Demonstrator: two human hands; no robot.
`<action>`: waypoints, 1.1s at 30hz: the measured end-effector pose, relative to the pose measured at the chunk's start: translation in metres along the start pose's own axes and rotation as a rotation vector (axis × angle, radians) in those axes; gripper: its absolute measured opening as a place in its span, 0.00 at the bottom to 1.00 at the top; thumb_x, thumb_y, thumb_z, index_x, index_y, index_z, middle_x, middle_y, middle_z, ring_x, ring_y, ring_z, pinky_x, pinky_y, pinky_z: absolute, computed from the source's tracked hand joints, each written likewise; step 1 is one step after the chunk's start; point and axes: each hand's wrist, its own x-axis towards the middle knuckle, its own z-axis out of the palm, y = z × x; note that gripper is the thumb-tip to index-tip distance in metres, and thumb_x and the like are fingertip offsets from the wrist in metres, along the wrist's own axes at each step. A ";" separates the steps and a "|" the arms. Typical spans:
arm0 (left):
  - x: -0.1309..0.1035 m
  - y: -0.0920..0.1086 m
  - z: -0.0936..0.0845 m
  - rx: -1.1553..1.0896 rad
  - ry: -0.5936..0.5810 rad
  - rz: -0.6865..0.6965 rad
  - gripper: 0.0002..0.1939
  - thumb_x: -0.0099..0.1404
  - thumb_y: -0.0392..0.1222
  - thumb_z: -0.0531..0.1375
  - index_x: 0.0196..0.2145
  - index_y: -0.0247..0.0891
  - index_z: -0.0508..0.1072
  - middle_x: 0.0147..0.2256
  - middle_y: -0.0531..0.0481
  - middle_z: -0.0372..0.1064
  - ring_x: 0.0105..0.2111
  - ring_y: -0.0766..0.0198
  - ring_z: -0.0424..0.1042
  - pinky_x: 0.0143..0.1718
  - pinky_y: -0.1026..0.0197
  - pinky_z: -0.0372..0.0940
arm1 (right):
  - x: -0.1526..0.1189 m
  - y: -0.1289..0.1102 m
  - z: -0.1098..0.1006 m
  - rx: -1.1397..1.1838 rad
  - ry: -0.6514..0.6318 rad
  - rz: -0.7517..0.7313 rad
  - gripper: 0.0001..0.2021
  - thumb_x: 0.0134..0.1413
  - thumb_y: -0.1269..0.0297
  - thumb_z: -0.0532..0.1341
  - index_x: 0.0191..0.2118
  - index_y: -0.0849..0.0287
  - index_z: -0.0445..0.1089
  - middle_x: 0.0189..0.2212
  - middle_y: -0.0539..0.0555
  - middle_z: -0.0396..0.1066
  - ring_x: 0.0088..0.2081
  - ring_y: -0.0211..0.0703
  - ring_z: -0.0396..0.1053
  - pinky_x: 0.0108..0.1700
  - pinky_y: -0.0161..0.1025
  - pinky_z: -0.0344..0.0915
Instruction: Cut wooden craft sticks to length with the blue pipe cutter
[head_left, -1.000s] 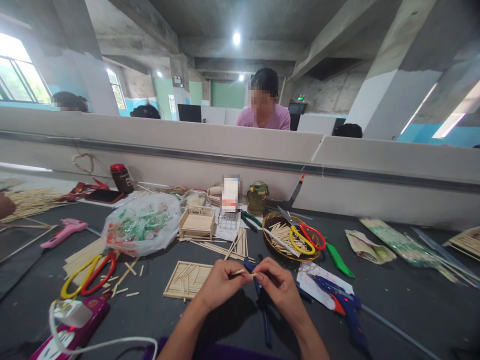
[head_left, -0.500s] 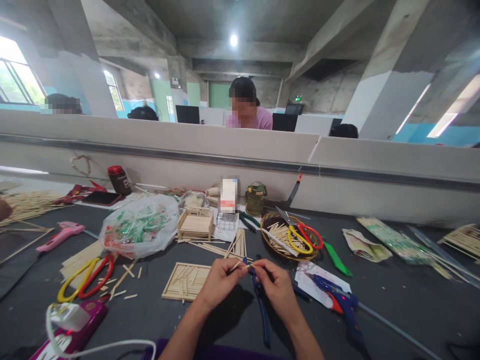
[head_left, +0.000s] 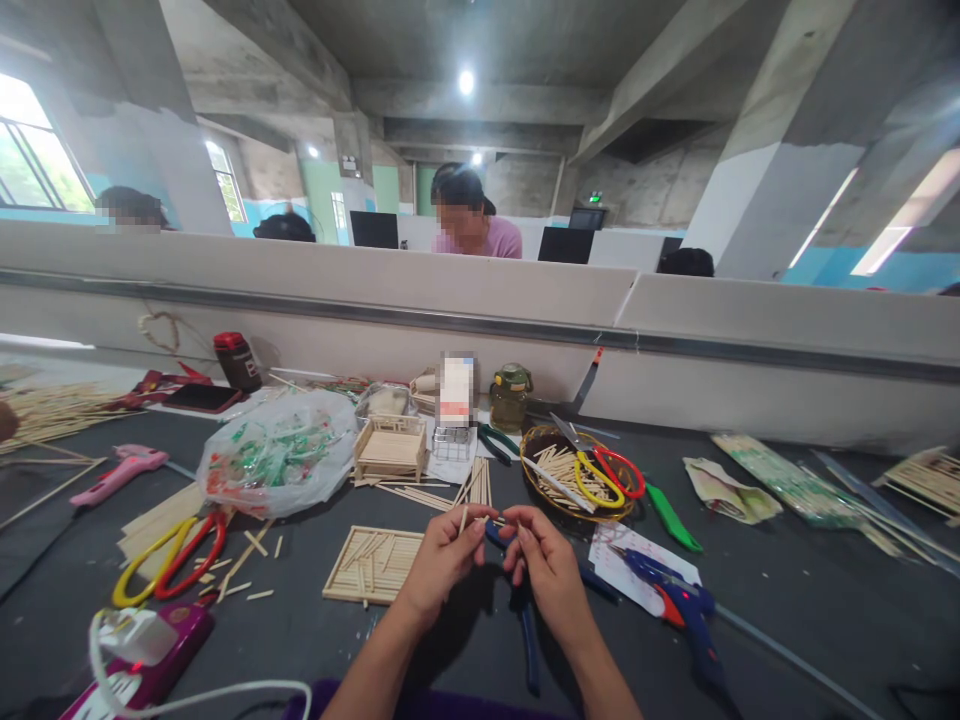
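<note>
My left hand [head_left: 444, 562] is closed in a pinch on a short thin wooden stick [head_left: 463, 518], whose tip pokes up past the fingers. Close beside it, my right hand [head_left: 546, 552] has thumb and fingertips drawn together; anything between them is too small to make out. Blue-handled pliers [head_left: 529, 640] lie on the dark table under the hands, partly covered by them. Left of my left hand is a wooden stick panel [head_left: 341, 575] in a frame, with loose short pieces on top. Beyond the hands lie longer loose sticks [head_left: 477, 482].
A wicker basket [head_left: 529, 478] holds short sticks and scissors [head_left: 619, 474]. A blue glue gun [head_left: 694, 605] rests on paper at right, a pink glue gun [head_left: 124, 475] at left. More scissors [head_left: 154, 565] lie near a purple power strip [head_left: 176, 640]. A person [head_left: 491, 235] is behind the partition.
My hands were meeting over a small stick at the pliers' head; now the fingertips are slightly apart, and the left-hand stick points more upright. The person beyond has shifted left.
</note>
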 end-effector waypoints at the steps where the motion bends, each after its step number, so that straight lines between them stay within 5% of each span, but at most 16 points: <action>1: 0.000 0.000 0.001 -0.017 0.008 -0.008 0.24 0.59 0.55 0.62 0.43 0.31 0.73 0.18 0.58 0.60 0.13 0.78 0.45 0.15 0.70 0.38 | 0.000 -0.001 0.000 -0.016 0.029 -0.018 0.18 0.60 0.50 0.52 0.45 0.59 0.66 0.31 0.53 0.70 0.22 0.34 0.64 0.23 0.31 0.61; 7: 0.001 0.000 0.005 -0.059 0.014 -0.050 0.25 0.57 0.53 0.64 0.46 0.33 0.67 0.17 0.57 0.64 0.12 0.77 0.47 0.15 0.70 0.39 | -0.001 -0.010 0.001 -0.085 0.133 -0.026 0.18 0.56 0.51 0.58 0.43 0.60 0.69 0.26 0.51 0.69 0.29 0.40 0.66 0.31 0.34 0.62; 17: -0.001 -0.008 0.011 0.124 0.008 0.109 0.15 0.58 0.46 0.64 0.40 0.35 0.70 0.18 0.59 0.62 0.20 0.70 0.62 0.24 0.68 0.55 | 0.000 -0.004 0.000 -0.121 0.058 0.007 0.19 0.55 0.47 0.58 0.27 0.60 0.68 0.21 0.48 0.65 0.24 0.38 0.61 0.28 0.33 0.57; 20: -0.001 -0.009 0.010 0.126 0.019 0.122 0.16 0.59 0.47 0.64 0.40 0.35 0.70 0.19 0.58 0.64 0.21 0.69 0.63 0.25 0.68 0.55 | 0.001 0.000 0.001 0.009 0.064 0.090 0.19 0.53 0.45 0.59 0.27 0.59 0.64 0.18 0.44 0.58 0.20 0.33 0.55 0.22 0.31 0.52; 26: -0.001 -0.008 0.009 0.113 0.033 0.087 0.15 0.58 0.49 0.63 0.36 0.35 0.72 0.20 0.56 0.67 0.19 0.71 0.60 0.22 0.69 0.51 | 0.003 0.000 0.000 0.373 0.276 0.253 0.26 0.49 0.39 0.59 0.20 0.55 0.50 0.15 0.38 0.41 0.16 0.27 0.37 0.17 0.28 0.35; 29: -0.001 -0.005 0.011 0.093 0.039 0.064 0.15 0.57 0.51 0.64 0.33 0.34 0.73 0.19 0.56 0.66 0.18 0.72 0.58 0.21 0.69 0.49 | 0.004 0.000 -0.002 0.367 0.258 0.227 0.25 0.48 0.39 0.60 0.20 0.58 0.58 0.14 0.39 0.44 0.15 0.27 0.39 0.17 0.28 0.37; 33: -0.003 -0.001 0.014 0.044 0.029 0.031 0.18 0.57 0.52 0.63 0.36 0.33 0.75 0.18 0.56 0.64 0.16 0.74 0.53 0.18 0.69 0.44 | 0.002 0.002 0.000 0.295 0.196 0.216 0.22 0.45 0.43 0.64 0.34 0.60 0.72 0.18 0.44 0.57 0.16 0.28 0.46 0.18 0.30 0.42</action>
